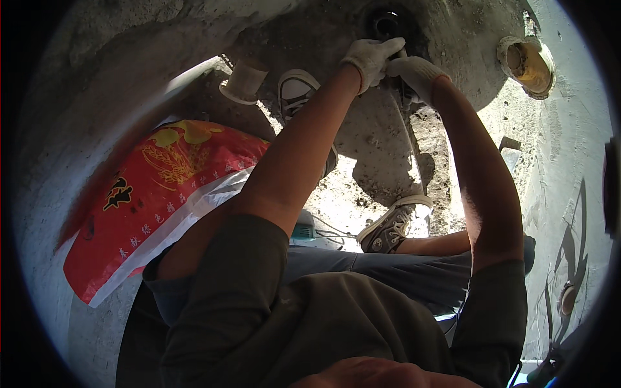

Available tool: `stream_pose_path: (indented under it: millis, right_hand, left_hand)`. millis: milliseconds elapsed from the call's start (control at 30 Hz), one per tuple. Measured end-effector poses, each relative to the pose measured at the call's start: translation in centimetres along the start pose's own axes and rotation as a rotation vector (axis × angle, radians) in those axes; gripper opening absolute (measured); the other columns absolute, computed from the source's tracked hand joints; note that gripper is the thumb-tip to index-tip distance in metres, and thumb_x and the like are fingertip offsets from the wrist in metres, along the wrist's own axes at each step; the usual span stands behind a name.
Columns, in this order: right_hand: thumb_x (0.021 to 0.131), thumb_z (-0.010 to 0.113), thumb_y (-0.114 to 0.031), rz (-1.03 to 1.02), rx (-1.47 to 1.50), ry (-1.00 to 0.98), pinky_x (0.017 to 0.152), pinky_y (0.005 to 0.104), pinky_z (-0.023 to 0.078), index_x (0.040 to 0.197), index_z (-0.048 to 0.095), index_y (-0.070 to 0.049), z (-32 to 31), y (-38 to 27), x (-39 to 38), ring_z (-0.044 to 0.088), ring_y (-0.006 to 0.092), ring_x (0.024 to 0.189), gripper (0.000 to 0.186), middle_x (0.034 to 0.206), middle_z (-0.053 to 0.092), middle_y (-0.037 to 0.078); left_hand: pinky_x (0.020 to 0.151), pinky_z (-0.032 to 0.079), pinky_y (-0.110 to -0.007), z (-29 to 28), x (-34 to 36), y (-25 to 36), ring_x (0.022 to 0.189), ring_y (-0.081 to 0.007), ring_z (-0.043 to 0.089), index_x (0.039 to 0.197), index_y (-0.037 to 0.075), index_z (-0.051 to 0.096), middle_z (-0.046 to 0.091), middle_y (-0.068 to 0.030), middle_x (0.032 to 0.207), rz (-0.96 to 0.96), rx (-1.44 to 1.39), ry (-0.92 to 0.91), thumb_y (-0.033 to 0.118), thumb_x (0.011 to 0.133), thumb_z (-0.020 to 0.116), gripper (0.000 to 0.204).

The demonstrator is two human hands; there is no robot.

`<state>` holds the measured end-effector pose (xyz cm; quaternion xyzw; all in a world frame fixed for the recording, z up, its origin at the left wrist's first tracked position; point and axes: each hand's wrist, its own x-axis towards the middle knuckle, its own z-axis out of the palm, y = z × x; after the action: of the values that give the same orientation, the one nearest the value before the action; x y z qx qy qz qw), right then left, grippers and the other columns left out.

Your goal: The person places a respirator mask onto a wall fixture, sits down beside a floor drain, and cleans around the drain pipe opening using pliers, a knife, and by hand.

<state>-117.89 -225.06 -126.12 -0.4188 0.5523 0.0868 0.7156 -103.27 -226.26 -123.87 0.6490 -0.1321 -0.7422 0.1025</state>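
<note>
Both my hands wear white work gloves and meet close together at the top of the view. My left hand (374, 59) is closed, its thumb side turned toward the right hand. My right hand (417, 74) is also closed, a little lower and to the right. A narrow light piece shows between them, too small and covered to name. Just beyond my hands is a dark round pipe opening (386, 26) in shaded concrete. Below the right hand something dark and narrow shows, its kind unclear.
A red and white woven sack (168, 187) lies left of my left arm. Pale pipe stubs stand at the left (244, 81) and right (527, 64). A teal power tool (303, 227) with a cord lies by my legs. My sneaker (394, 226) rests on gritty, debris-strewn concrete.
</note>
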Motion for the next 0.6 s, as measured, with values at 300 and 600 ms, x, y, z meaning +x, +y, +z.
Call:
stream_pose_path:
  millis: [300,600]
  right_hand:
    - [0.083,0.052,-0.007,0.279,0.081,0.044,0.047,0.0342,0.041,0.089,0.058,0.002,-2.7,-4.2,-2.2,0.051,0.0173,0.052,0.012,0.067,0.055,0.007]
    - [0.082,0.052,-0.007,0.316,0.067,0.003,0.049,0.0315,0.043,0.092,0.054,-0.003,-3.0,-4.8,-2.0,0.046,0.0134,0.055,0.011,0.069,0.048,0.003]
  left_hand:
    - [0.036,0.018,-0.027,0.2,0.6,-0.3,0.038,-0.0068,0.027,0.086,0.015,0.069,0.040,0.0064,0.053,0.070,-0.068,-0.109,0.043,0.097,0.062,0.031]
    - [0.038,0.018,-0.030,0.2,0.5,-0.1,0.038,-0.0085,0.028,0.076,0.017,0.061,0.041,0.0053,0.053,0.012,-0.023,-0.071,0.048,0.096,0.061,0.037]
